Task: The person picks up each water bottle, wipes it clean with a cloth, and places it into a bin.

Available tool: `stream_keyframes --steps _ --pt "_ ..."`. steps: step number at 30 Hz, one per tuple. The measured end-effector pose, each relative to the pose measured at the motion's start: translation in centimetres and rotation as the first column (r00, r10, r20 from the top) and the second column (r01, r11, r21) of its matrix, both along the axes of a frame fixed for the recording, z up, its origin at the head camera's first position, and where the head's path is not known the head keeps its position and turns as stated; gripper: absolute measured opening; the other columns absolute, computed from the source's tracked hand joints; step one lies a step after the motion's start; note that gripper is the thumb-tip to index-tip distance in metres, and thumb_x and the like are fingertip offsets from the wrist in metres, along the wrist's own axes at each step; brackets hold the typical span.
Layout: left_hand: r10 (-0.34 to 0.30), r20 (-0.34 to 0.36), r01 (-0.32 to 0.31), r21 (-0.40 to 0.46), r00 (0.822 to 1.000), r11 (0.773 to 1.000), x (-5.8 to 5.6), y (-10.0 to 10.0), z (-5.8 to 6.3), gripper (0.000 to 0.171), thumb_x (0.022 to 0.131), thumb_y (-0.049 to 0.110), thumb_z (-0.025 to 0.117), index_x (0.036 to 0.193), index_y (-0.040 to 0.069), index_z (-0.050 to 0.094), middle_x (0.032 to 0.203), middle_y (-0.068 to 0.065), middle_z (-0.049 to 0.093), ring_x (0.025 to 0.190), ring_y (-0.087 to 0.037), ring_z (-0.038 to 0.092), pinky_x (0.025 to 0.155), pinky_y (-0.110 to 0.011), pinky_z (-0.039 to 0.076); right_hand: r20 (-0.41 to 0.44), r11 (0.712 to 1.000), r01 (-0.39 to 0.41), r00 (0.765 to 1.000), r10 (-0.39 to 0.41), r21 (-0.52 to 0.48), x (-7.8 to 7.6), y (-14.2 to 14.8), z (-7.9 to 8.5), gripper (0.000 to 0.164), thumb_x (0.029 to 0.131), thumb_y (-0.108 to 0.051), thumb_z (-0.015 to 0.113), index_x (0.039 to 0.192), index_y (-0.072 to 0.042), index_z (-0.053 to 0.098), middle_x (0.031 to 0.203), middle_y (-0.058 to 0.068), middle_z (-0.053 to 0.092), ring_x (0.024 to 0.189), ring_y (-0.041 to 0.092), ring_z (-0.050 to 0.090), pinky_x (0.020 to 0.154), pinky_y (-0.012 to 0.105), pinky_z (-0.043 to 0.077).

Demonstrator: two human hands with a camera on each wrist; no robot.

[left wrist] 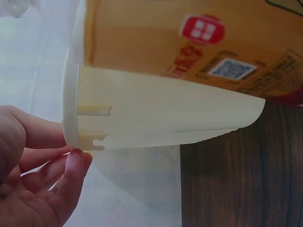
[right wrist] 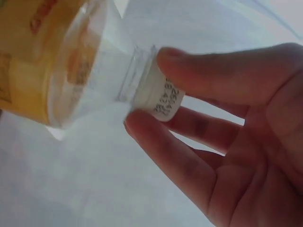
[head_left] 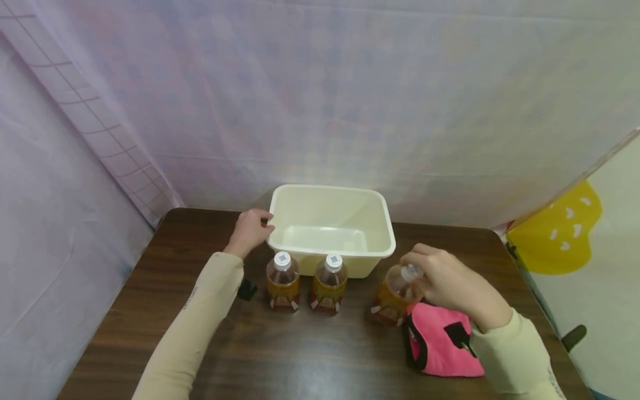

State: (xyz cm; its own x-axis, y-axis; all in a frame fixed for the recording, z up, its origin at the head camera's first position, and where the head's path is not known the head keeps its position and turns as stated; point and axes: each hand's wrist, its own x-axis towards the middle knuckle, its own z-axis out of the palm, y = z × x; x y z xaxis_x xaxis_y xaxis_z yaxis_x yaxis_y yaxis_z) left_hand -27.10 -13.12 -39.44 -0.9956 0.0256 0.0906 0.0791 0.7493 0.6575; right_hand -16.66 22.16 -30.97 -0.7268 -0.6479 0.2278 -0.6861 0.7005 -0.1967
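My left hand (head_left: 250, 230) pinches the left rim of a cream plastic basin (head_left: 332, 254); the left wrist view shows its fingertips (left wrist: 75, 158) at the rim's edge. With thumb and fingers, my right hand (head_left: 440, 276) grips the white cap (right wrist: 158, 92) of a drink bottle (head_left: 392, 297). That bottle is clear with an orange-yellow label and leans in the head view, right of the basin. Whether its base touches the table is unclear. Two similar capped bottles, a left one (head_left: 283, 283) and a middle one (head_left: 329, 284), stand upright before the basin.
A pink and black fabric pouch (head_left: 447, 344) lies below my right hand. Beside my left forearm is a small black object (head_left: 247, 289). The dark wooden table (head_left: 300, 361) backs onto a pale curtain (head_left: 325, 100). A yellow shape (head_left: 565, 239) shows beyond the table's right edge.
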Motion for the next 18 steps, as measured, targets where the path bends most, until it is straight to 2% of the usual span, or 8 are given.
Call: stream_keyframes --steps 4,8,11,18 --pt "0.000 -0.002 0.000 0.001 1.000 1.000 0.0 0.0 0.0 0.033 0.080 0.008 0.062 0.110 -0.004 0.062 0.104 -0.021 0.064 0.090 -0.028 0.063 0.077 -0.036 0.052 -0.015 0.999 -0.016 1.000 0.017 0.031 0.5 0.3 2.5 0.023 0.068 0.005 0.070 0.088 -0.006 0.066 0.080 -0.004 0.057 0.070 0.008 0.056 0.060 0.026 0.051" --pt "0.001 0.006 -0.001 0.009 1.000 1.000 -0.1 -0.1 -0.1 0.033 0.080 0.008 0.062 0.111 -0.004 0.062 0.105 -0.020 0.064 0.090 -0.028 0.063 0.076 -0.036 0.052 -0.112 0.997 -0.075 0.991 0.078 0.028 0.7 0.5 4.7 0.022 0.069 0.001 0.071 0.087 -0.010 0.066 0.079 -0.009 0.055 0.068 0.004 0.052 0.058 0.023 0.049" --pt "0.002 0.001 -0.002 0.010 1.000 1.000 -0.1 -0.1 -0.1 0.033 0.080 0.008 0.062 0.111 -0.004 0.062 0.104 -0.020 0.064 0.090 -0.028 0.063 0.076 -0.036 0.052 -0.201 0.991 -0.136 0.970 0.136 0.014 0.3 0.8 6.0 0.024 0.066 0.001 0.074 0.084 -0.011 0.065 0.077 -0.010 0.053 0.065 0.002 0.050 0.054 0.021 0.047" --pt "0.008 0.014 -0.008 0.007 1.000 1.000 -0.1 -0.1 0.0 0.032 0.080 0.008 0.062 0.110 -0.004 0.062 0.104 -0.020 0.064 0.090 -0.028 0.063 0.076 -0.036 0.052 -0.247 0.987 -0.157 0.955 0.162 0.038 -0.7 0.9 9.1 0.032 0.060 0.006 0.075 0.087 -0.009 0.064 0.079 -0.007 0.055 0.065 0.004 0.051 0.051 0.022 0.047"
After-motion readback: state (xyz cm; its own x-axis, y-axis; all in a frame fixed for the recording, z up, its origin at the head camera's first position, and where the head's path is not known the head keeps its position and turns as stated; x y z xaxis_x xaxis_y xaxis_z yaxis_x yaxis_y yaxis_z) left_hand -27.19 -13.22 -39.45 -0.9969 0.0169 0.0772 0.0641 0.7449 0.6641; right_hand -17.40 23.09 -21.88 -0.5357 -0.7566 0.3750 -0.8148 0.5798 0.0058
